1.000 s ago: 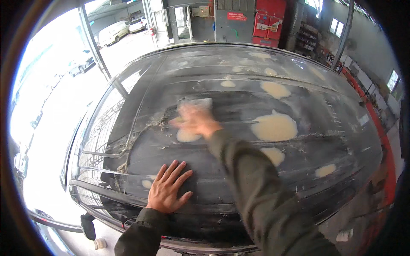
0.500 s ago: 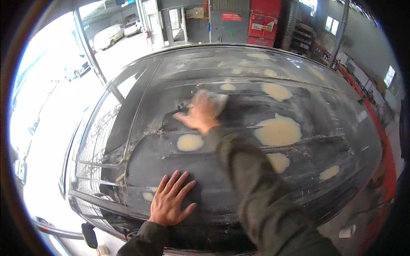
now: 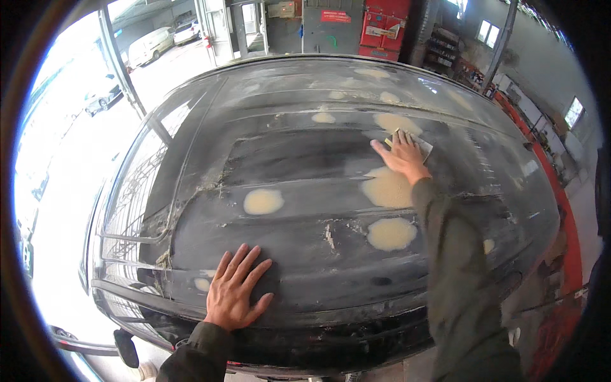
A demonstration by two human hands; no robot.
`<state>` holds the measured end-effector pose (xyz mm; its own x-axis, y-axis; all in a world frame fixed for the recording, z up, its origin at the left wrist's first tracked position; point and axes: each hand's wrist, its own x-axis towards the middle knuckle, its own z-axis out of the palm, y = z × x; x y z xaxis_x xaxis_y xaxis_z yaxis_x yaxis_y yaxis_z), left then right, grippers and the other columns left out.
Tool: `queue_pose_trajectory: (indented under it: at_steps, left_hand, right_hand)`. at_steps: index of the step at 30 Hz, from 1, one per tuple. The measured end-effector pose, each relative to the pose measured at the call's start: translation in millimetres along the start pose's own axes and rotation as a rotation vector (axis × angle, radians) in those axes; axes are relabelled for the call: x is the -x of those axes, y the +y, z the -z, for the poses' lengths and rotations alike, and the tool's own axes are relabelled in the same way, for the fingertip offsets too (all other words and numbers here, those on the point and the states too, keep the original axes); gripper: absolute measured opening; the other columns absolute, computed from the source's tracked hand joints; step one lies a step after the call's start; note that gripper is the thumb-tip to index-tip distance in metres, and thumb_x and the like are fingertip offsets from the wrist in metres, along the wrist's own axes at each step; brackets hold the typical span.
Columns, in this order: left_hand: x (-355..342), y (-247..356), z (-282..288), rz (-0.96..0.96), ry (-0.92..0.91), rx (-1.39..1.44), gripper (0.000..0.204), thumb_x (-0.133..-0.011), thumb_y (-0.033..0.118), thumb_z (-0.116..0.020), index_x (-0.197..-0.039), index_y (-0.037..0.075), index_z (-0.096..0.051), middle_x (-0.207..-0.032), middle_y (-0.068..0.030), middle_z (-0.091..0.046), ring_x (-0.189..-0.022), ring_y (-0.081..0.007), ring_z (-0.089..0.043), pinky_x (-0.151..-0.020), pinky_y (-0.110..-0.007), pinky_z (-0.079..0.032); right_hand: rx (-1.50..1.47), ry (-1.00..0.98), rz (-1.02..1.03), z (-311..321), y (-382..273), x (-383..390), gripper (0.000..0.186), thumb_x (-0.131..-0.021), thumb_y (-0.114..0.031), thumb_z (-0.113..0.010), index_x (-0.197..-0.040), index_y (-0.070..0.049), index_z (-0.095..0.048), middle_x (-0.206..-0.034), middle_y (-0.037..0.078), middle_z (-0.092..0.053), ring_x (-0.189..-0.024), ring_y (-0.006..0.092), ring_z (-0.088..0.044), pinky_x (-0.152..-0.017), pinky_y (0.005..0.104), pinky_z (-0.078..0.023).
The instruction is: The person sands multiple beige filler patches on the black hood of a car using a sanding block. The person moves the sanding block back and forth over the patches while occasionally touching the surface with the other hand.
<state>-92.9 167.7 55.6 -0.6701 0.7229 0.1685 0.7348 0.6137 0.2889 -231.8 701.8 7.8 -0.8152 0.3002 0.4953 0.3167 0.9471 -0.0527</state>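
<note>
A dark, dull car roof (image 3: 305, 159) with several pale filler patches fills the view. My right hand (image 3: 400, 155) reaches far out and presses a small sanding pad (image 3: 421, 145) flat on the roof, beside a large beige filler patch (image 3: 386, 188). My left hand (image 3: 237, 288) lies flat with fingers spread on the near edge of the roof, holding nothing. A round filler patch (image 3: 263, 201) sits between the two hands. Both arms wear olive sleeves.
The car stands in a workshop. A red cabinet (image 3: 386, 25) and a grey door (image 3: 328, 28) are at the back, shelves along the right wall. A side mirror (image 3: 126, 347) juts out at lower left. Parked vehicles (image 3: 151, 44) show outside on the left.
My right hand has slid the sanding pad to the right and farther out across the roof. My left hand has stayed flat near the front edge.
</note>
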Motion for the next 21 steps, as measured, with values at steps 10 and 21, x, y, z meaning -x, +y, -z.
queue_pose_trajectory:
  at_steps: [10, 21]
  left_hand:
    - [7, 0, 4, 0.023, 0.014, -0.062, 0.067, -0.094, 0.042, -0.072, -0.155, 0.016, -0.058, -0.168, -0.0149, -0.048, -0.159, -0.0387, -0.038, -0.131, -0.058, -0.027]
    - [8, 2, 0, 0.009, 0.052, -0.068, 0.066, -0.101, 0.048, -0.065, -0.159, 0.019, -0.054, -0.172, -0.0115, -0.044, -0.162, -0.0344, -0.035, -0.133, -0.054, -0.025]
  right_hand:
    - [-0.437, -0.313, 0.514, 39, -355, 71, 0.087, -0.106, -0.067, -0.047, -0.162, -0.001, -0.048, -0.171, 0.014, -0.045, -0.159, 0.032, -0.039, -0.13, 0.0501, -0.026]
    - [-0.336, -0.504, 0.247, 70, -128, -12, 0.073, -0.083, -0.048, -0.087, -0.146, -0.016, -0.066, -0.159, 0.015, -0.056, -0.147, 0.0395, -0.052, -0.117, 0.058, -0.046]
